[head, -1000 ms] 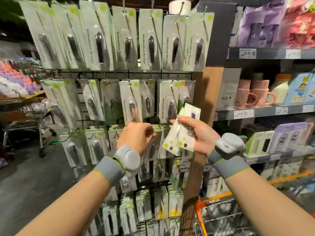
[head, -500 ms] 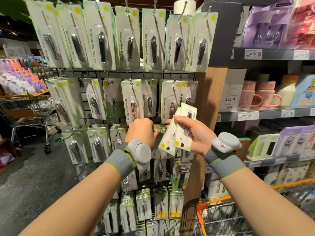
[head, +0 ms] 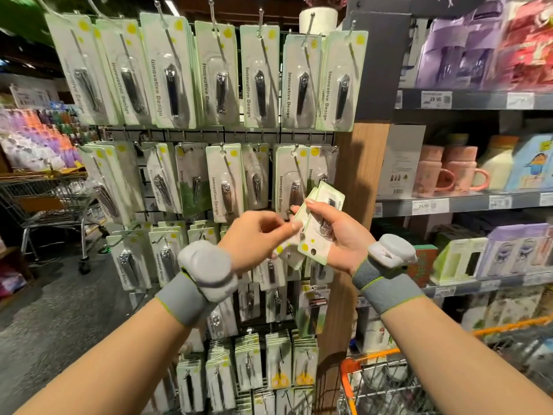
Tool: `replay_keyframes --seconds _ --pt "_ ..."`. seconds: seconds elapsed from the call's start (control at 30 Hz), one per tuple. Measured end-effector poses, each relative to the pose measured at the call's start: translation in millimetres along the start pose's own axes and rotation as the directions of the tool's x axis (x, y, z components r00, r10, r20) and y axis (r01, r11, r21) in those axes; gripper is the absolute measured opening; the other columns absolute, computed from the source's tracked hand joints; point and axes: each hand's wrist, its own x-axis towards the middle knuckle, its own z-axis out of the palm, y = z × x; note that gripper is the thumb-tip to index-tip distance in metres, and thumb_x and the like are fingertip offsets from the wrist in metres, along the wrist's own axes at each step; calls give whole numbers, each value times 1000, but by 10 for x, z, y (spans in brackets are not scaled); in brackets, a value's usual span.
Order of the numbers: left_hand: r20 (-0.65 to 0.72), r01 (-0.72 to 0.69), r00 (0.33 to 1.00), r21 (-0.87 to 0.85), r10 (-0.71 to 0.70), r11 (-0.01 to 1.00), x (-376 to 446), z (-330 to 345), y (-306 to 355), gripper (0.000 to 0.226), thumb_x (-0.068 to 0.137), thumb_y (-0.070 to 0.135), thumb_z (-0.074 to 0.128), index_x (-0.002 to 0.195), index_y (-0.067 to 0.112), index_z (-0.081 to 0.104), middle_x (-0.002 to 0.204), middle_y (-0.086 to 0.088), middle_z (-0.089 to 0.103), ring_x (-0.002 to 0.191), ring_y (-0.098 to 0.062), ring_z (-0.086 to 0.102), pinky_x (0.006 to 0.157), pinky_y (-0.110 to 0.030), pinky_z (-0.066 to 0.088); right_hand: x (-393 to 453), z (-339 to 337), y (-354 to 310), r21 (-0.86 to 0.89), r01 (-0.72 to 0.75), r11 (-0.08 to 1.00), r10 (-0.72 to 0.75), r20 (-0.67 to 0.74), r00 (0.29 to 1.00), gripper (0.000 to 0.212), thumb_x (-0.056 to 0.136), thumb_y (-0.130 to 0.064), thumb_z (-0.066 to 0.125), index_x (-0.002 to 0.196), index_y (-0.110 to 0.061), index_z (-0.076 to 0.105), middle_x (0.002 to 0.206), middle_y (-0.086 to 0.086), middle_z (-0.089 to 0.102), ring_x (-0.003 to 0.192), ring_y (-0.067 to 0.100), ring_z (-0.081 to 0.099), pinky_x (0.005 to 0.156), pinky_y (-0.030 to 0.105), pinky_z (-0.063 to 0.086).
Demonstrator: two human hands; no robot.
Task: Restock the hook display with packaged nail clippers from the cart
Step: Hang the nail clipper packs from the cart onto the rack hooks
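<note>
Your right hand [head: 344,235] grips a small fanned stack of packaged nail clippers [head: 320,223], thumb across the front and fingers curled behind, held just in front of the hook display [head: 209,139] near its right edge. Your left hand [head: 254,238] reaches across and touches the stack's left side, fingertips pinching the nearest card; motion blur hides how firm that pinch is.

The packs are flat pale-green cards with yellow dots, a punched hole and a clear blister over a metal clipper. The display is a dark wire grid with thin metal hooks; its top row hangs full, seven long cards side by side, and the middle row is crowded too. A wooden post [head: 356,181] bounds the grid on the right, just beside your right hand, so open room there is tight. Beyond it, grey shelves [head: 466,202] carry pink mugs [head: 454,169] and boxed goods.

The cart [head: 386,381], orange-rimmed steel wire, sits low at your right, under your right forearm. Another wire cart [head: 51,202] stands well apart on the left, with bare speckled floor [head: 59,310] between.
</note>
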Motion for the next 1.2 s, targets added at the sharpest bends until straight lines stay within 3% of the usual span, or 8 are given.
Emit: replay_keyframes --seconds 0.07,0.13,0.33,0.6,0.73,0.93,1.0,1.2 --pt "118 121 988 -191 -99 974 -38 -50 -33 20 80 16 71 84 -3 65 71 -7 68 56 -14 57 61 -30 48 -2 5 -1 38 21 999 -21 -6 1000 34 90 -17 55 121 -5 59 94 13 64 93 28 61 78 44 54" --pt "116 143 986 -235 -118 961 -57 -122 -61 8 78 4 71 78 -1 66 69 -9 69 52 -13 60 56 -24 48 -9 -15 -1 30 12 999 -12 9 1000 26 92 -18 53 106 -1 66 91 14 66 88 27 64 79 45 54" --pt "-120 50 990 -170 -71 984 -147 -413 -3 11 80 -1 68 72 6 67 60 -1 65 47 -5 54 48 -15 47 -44 -33 -45 -22 42 999 -41 19 999 9 87 -12 57 88 -9 65 91 12 67 78 26 68 73 47 55" --pt "-380 -123 923 -161 53 979 -241 -841 39 10 78 7 73 77 -2 71 72 -17 70 57 -15 60 54 -22 47 -60 129 0 -46 153 987 -153 -1 988 7 89 -7 58 84 -4 62 73 10 67 57 18 67 58 23 55" --pt "-434 -94 898 -19 77 995 -319 -901 -62 9 80 9 71 72 5 72 55 7 67 47 4 52 48 -7 38 -59 200 63 -74 141 987 -138 44 989 6 88 -8 59 86 -3 60 70 9 66 58 18 66 58 23 54" --pt "-332 54 941 333 63 941 -402 -1046 -237 11 84 24 67 79 15 70 74 -1 68 68 -10 58 66 -21 45 -60 275 122 -128 140 982 -137 31 990 6 87 -9 61 89 -3 62 71 10 69 59 18 67 59 25 56" --pt "-341 77 936 445 90 892 -432 -1028 -252 12 82 28 70 79 16 72 76 0 69 73 -11 59 65 -15 42 -73 316 135 -140 143 980 -138 43 989 7 88 -8 60 89 -2 62 70 10 70 58 18 67 59 25 56" --pt "-315 119 945 585 89 802 -415 -964 -406 18 80 34 71 82 16 74 80 0 70 75 -13 59 68 -21 40 -46 439 189 -130 104 986 -91 104 990 10 89 -7 60 97 -1 61 74 11 69 60 18 67 61 25 55"
